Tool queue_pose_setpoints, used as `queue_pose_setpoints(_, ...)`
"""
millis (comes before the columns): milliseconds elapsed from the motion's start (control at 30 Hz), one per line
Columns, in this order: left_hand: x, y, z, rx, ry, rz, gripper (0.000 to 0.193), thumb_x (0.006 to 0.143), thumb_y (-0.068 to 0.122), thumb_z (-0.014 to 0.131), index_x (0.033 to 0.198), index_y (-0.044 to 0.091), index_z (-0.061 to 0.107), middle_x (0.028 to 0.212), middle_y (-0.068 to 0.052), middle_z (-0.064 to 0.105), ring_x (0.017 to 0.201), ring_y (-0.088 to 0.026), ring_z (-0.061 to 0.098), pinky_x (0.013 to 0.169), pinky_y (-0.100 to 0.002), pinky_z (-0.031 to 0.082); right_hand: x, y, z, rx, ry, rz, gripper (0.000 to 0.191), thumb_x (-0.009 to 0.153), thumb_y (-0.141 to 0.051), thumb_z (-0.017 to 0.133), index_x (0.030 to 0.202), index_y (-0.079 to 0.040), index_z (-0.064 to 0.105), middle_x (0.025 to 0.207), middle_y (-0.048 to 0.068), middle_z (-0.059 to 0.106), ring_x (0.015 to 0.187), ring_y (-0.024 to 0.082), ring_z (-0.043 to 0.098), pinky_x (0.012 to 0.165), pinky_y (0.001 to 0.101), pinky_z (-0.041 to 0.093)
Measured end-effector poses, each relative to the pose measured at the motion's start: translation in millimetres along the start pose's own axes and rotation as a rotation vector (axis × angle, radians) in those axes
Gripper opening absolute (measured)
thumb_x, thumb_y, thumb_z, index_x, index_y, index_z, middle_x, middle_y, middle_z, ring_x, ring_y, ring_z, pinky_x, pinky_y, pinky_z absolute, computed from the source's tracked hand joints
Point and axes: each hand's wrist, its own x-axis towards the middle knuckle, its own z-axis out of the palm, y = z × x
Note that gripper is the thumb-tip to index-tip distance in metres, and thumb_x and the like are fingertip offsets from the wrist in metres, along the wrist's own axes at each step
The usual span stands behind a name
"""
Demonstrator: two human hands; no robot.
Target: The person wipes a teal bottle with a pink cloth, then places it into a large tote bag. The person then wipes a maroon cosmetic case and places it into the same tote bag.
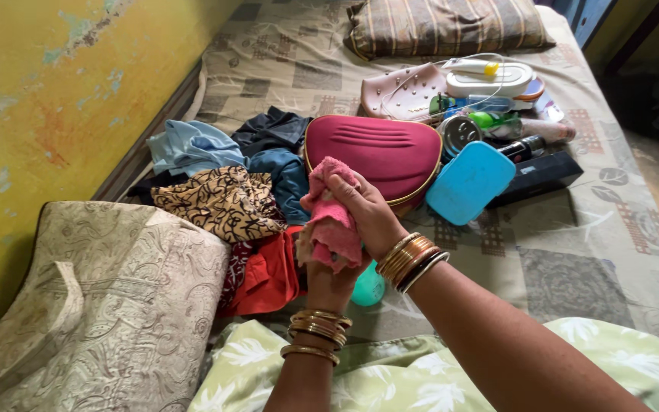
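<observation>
A worn yellow plaster wall [47,99], its paint peeling in blue-green and orange patches, is running along the left side. A bed covered by a beige sheet printed with grey and brown squares [573,259] is filling most of the room. A brown striped pillow [444,27] is lying at its far end. Soft daylight is falling evenly across everything.

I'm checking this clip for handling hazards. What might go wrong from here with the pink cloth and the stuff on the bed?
1. Both hands, right hand and left hand, grip the pink cloth; a loose end might slip free.
2. The blue box leans on other items near the maroon case; a nudge could topple it.
3. The teal object under the hands may roll away.
</observation>
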Motion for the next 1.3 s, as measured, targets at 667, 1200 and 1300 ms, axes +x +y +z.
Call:
queue_pose_setpoints(667,-36.2,55.5,8.3,1.358,0.141,0.352,0.078,0.075,0.030,0.088,0.141,0.010,0.052,0.138,-0.007,0.062,0.128,-0.021,0.061,0.107,-0.035,0.049,3.7,37.6,29.9,-0.046,-0.001,-0.111,0.029,0.110,-0.027,0.053,0.124,-0.003,0.058,0.111,0.005,0.064,0.106,0.013,0.062,0.097,0.0300,0.053)
queue_pose_setpoints(1200,-44.8,101.6,54.5,0.640,0.170,0.211,0.084,0.069,0.018,0.091,0.140,0.009,0.049,0.133,-0.005,0.062,0.120,-0.016,0.061,0.104,-0.035,0.050,-24.0,12.6,0.0,0.389,0.224,-0.120,0.033,0.106,-0.040,0.051,0.116,-0.009,0.055,0.111,0.009,0.061,0.103,0.023,0.064,0.088,0.0410,0.058)
queue_pose_setpoints(1300,-46.0,118.2,56.1,0.512,0.221,0.367,0.065,0.080,0.017,0.086,0.136,0.009,0.054,0.129,-0.004,0.064,0.117,-0.015,0.061,0.105,-0.035,0.049,-35.0,7.9,-11.5,0.341,0.273,-0.123,0.028,0.106,-0.038,0.052,0.111,-0.010,0.054,0.108,0.006,0.060,0.101,0.021,0.063,0.084,0.0419,0.058)
